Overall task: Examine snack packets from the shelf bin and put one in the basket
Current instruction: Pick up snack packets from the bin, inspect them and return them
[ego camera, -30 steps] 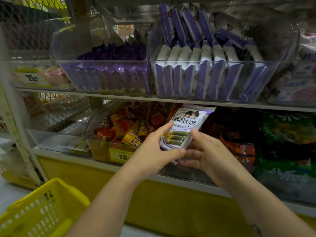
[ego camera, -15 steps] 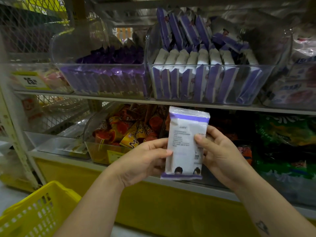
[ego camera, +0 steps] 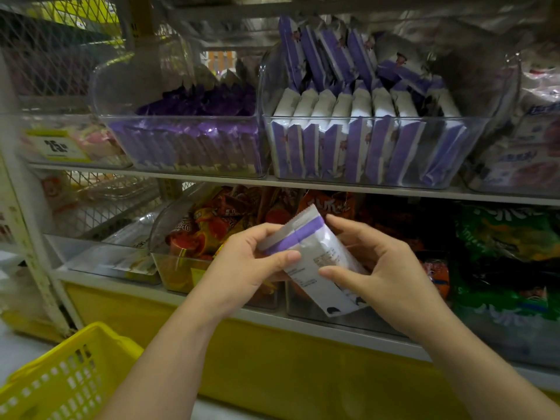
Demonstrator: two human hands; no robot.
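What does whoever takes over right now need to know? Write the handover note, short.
Left hand: pinches the purple-striped upper end of the white-and-purple snack packet, thumb on its printed back.
Right hand: holds its lower part, thumb across the back.
Packet: tilted, in front of the lower shelf.
Matching packets stand in the clear bin on the upper shelf.
Yellow basket: lower left, no packet seen in its visible part.
Done: one packet out, being examined.
Left: finish checking, put one in the basket.
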